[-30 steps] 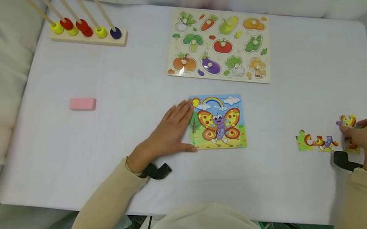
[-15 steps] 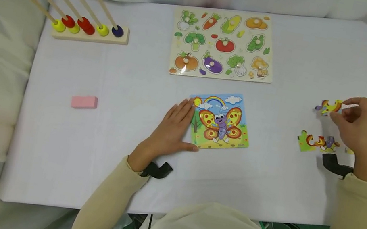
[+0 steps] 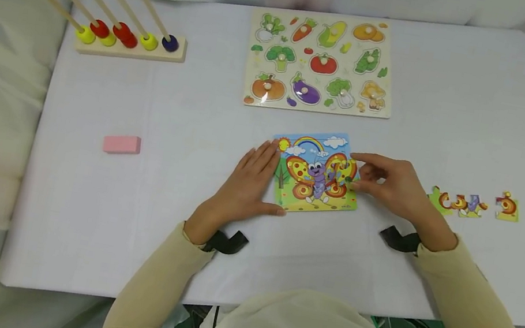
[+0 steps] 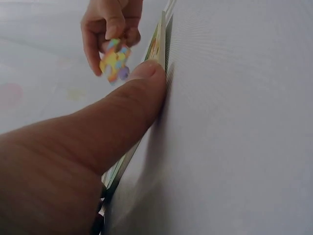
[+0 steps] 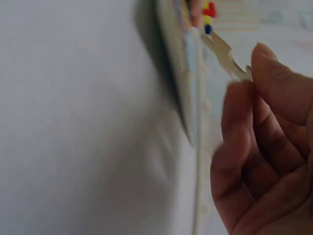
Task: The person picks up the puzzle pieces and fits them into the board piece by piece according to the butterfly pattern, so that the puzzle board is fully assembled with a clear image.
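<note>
We see the right hand (image 3: 391, 181) with its thumb and index finger brought together at the tips, pinching a puzzle piece (image 3: 346, 170) by its edge, the other fingers curled loosely. In the head view we find that piece over the right part of the butterfly board (image 3: 290, 199); from both wrists we can see it held up, apart from the board, a yellow, orange and purple pattern on its face. The left hand (image 3: 254, 180) has its fingers stretched out and its thumb spread, laid along the board's left edge with nothing gripped, the thumb touching the rim near the lower left corner.

To the right of the board, well apart, we count three loose pieces lying on the white surface (image 3: 194, 134): a green-edged piece (image 3: 439, 201), a purple-figured piece (image 3: 470, 205) just beside it, and a swirl piece (image 3: 508, 207) farther right. Behind the butterfly board we see a vegetable board (image 3: 345, 64). Over on the left we have a pink block (image 3: 122, 144), and behind that a wooden bead stand (image 3: 131, 52) with five rods carrying yellow, red and dark blue beads
</note>
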`<state>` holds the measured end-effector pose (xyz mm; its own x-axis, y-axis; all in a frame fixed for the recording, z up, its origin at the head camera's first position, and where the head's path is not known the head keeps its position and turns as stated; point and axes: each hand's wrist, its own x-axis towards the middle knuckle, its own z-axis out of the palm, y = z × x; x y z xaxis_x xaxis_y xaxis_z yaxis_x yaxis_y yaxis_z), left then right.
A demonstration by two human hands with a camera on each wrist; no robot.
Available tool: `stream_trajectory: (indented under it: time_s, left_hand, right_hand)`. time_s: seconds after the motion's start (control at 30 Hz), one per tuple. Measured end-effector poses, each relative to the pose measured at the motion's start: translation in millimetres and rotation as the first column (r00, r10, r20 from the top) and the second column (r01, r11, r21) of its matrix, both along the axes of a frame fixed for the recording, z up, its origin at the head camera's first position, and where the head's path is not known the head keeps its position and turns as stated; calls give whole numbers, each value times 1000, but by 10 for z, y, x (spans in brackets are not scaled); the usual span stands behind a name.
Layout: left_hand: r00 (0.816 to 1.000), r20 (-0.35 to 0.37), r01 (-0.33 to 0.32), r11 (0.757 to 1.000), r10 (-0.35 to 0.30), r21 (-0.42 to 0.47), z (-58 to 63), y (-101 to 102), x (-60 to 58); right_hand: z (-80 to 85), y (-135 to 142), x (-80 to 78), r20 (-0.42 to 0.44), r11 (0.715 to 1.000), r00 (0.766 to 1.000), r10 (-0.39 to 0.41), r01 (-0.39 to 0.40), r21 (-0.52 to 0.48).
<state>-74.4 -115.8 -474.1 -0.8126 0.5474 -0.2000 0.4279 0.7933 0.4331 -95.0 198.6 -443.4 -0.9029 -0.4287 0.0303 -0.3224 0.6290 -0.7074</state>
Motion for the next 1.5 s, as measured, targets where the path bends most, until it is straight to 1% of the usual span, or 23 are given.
stream_trajectory:
  time_s: [0.1,0.23,0.4,0.5,0.63,0.7,0.8,0.97,1.03,1.13,1.27,1.33,1.37,1.43,1.5]
  left_hand:
    - [1000,-1,1,1000,-1,-2,-8,8,-6]
    - [1000,7,-1,1000,1,4,-3,14,-12]
    - [1000,16,-1,1000,1,-4,3,3,-14]
    - [1000,11,1,1000,-1,-7,2,-2,-14]
    - [1000,6,2,1000,-2,-3,12,-5,-17]
    - [1000,2,1,1000,-1,0,17,-7,-17]
    - [1000,-9,-1,1000,1,4,17,-6,-21]
    - [1000,-9,2,1000,-2,11,9,0,-22]
    - [1000,-6,4,1000,-4,10,6,-2,-20]
    - [1000,-5,6,1000,-6,9,-4,-6,-21]
    - [1000,3,7,1000,-7,9,-8,-10,-24]
    - [1000,5,7,1000,-7,8,-8,-13,-25]
    - [1000,5,8,1000,-8,7,-7,-14,-26]
    - [1000,2,9,1000,-10,7,-4,-17,-30]
    - [1000,3,9,1000,-9,12,1,-20,-31]
  right_hand:
    - [-87,-85,-58,32,1000,999,-12,12,23]
    - [-143,-150,-107,49,996,998,-28,24,81]
    - [-150,-217,-115,47,980,998,-40,30,195]
    - [-139,-249,-107,46,970,998,-51,38,242]
    - [-81,-286,-98,60,950,996,-73,51,308]
    - [-52,-306,-106,66,935,994,-82,54,349]
    - [4,-346,-137,83,902,993,-87,44,429]
    - [113,-413,-144,106,809,993,-52,-21,588]
    - [150,-441,-132,104,783,994,-29,-41,621]
    - [175,-478,-127,90,756,996,-8,-52,653]
    - [166,-496,-120,48,717,999,27,-52,695]
    - [156,-495,-112,38,705,998,48,-61,707]
    - [149,-491,-108,34,704,998,52,-61,707]
    - [141,-481,-101,25,707,998,58,-59,704]
    - [130,-467,-96,20,718,998,58,-56,694]
